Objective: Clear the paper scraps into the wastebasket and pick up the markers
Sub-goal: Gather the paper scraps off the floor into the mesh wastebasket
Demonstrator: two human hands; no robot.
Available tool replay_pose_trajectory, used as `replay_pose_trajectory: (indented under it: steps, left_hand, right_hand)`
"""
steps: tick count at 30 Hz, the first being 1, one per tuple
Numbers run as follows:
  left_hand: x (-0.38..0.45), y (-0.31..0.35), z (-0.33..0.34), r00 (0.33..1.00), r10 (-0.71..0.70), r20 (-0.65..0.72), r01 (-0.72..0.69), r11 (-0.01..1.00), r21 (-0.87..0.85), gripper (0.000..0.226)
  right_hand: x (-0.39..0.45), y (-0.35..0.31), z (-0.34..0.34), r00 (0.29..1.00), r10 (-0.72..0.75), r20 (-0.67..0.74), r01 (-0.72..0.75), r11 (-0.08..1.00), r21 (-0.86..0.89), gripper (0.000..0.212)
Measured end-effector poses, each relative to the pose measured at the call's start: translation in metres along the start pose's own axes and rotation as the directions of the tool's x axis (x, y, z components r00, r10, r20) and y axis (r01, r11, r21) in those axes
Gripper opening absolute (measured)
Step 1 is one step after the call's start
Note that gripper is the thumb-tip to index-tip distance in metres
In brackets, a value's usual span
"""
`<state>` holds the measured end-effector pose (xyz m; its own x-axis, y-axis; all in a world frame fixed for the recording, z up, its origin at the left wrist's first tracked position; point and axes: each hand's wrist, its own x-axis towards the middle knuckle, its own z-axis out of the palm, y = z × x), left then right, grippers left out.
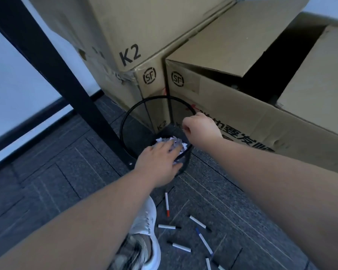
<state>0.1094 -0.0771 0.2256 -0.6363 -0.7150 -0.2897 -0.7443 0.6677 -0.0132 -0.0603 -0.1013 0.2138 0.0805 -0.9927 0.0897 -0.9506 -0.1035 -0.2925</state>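
The left hand (158,162) lies flat, fingers released, pressing scraps (173,144) down into the tilted wastebasket (125,121), whose mouth the right hand (200,126) seems to steady by its rim, fingers clenched, while markers (183,230) lie scattered on the floor (66,172), pointing every way.

The right hand (200,126) is gripping the wastebasket (129,115) rim, with cardboard boxes (232,106) crowding in just behind that grip. A black table leg (70,75) is blocking the far left. Markers (183,228) are littering the carpet (57,162) nearer the person.
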Motion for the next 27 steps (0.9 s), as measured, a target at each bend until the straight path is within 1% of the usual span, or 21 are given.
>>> replay_pose_trajectory:
  steps: [3,7,10,11,13,17,21,27]
  left_hand:
    - [0.006,-0.025,-0.004,0.995,-0.094,-0.014,0.094,0.995,0.009,0.058]
    - [0.019,-0.048,0.004,0.982,-0.184,0.040,0.183,0.983,0.016,0.060]
    - [0.030,-0.054,0.013,0.976,-0.211,0.061,0.211,0.977,-0.010,0.059]
    - [0.032,-0.054,0.015,0.974,-0.217,0.065,0.218,0.976,-0.021,0.058]
    - [0.035,-0.053,0.020,0.970,-0.227,0.084,0.231,0.972,-0.037,0.057]
    - [0.032,-0.050,0.023,0.967,-0.230,0.108,0.235,0.971,-0.034,0.058]
    - [0.022,-0.043,0.017,0.969,-0.228,0.096,0.232,0.972,-0.027,0.058]
    - [0.003,-0.011,-0.012,0.980,-0.198,0.024,0.198,0.979,-0.041,0.057]
  right_hand:
    - [0.010,-0.008,0.005,0.998,0.019,0.067,-0.016,0.999,-0.040,0.012]
    - [0.020,-0.011,0.021,0.986,0.065,0.152,-0.054,0.996,-0.072,0.013]
    - [0.021,-0.012,0.030,0.978,0.097,0.185,-0.085,0.994,-0.071,0.005]
    - [0.021,-0.012,0.032,0.978,0.102,0.181,-0.091,0.994,-0.065,0.004]
    - [0.020,-0.010,0.036,0.983,0.074,0.171,-0.063,0.996,-0.069,0.015]
    - [0.015,-0.003,0.037,0.983,0.049,0.177,-0.040,0.998,-0.050,0.024]
    - [0.000,0.002,0.029,0.989,0.020,0.146,-0.012,0.998,-0.061,0.022]
    - [-0.037,0.006,0.002,0.993,0.013,0.115,-0.004,0.997,-0.079,0.025]
